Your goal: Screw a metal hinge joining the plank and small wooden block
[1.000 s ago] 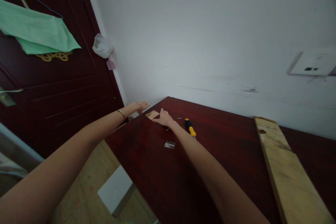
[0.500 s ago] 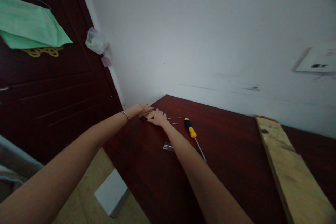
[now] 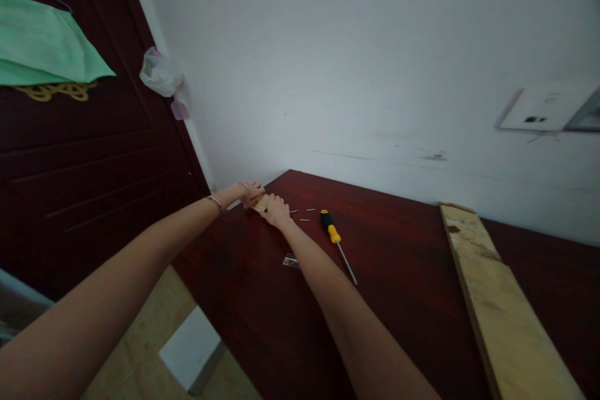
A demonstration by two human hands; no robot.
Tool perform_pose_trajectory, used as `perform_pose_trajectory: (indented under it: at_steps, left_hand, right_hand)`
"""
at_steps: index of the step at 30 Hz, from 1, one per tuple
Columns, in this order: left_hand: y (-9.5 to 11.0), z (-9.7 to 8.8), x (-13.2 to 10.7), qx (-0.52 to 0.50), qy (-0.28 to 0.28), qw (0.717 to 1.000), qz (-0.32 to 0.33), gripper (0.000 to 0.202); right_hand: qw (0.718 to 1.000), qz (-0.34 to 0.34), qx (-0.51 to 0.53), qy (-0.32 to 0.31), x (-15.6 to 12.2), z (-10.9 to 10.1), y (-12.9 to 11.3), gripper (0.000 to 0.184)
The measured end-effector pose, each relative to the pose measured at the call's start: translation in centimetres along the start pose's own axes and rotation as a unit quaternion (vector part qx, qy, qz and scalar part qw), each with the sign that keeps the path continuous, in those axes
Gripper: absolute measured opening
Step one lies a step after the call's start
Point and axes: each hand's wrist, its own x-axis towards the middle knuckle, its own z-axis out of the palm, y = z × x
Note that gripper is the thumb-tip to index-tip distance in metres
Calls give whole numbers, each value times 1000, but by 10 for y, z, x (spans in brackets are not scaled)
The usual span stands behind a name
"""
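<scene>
Both my arms stretch out to the far left corner of a dark red table [image 3: 262, 312]. A small pale wooden piece [image 3: 261, 202] sits there between my hands. My left hand [image 3: 252, 192] is closed round its left end, and my right hand [image 3: 276, 210] grips its right end with curled fingers. A bracelet shows on my left wrist. Just right of my right hand lie three small screws [image 3: 302, 214]. A screwdriver [image 3: 336, 244] with a black and yellow handle lies beyond them, its shaft pointing toward me.
A small metal hinge [image 3: 290, 260] lies on the table beside my right forearm. A long pale plank [image 3: 497, 300] lies along the right side. A dark door [image 3: 84, 169] with a green cloth [image 3: 42, 50] stands at left. A white box [image 3: 190, 350] rests on the floor.
My left hand has come from the table's edge onto the wooden piece, and my right hand has gone from lying flat on it to gripping it. The view has shifted slightly.
</scene>
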Motion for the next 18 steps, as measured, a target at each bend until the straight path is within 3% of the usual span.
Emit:
perform_pose_trajectory:
  at_steps: [5, 9, 13, 18]
  left_hand:
    - [-5, -20, 2, 3, 5, 1000, 29, 81]
    - [5, -40, 10, -15, 19, 998, 56, 85]
    - [37, -68, 20, -28, 60, 994, 87, 91]
    - [99, -108, 31, -54, 122, 979, 156, 87]
  right_hand:
    - [999, -28, -14, 20, -7, -19, 11, 82]
    - [997, -62, -37, 40, -18, -46, 32, 84]
    - [992, -67, -75, 76, -39, -79, 62, 91]
    - [982, -59, -124, 126, -81, -123, 106, 93]
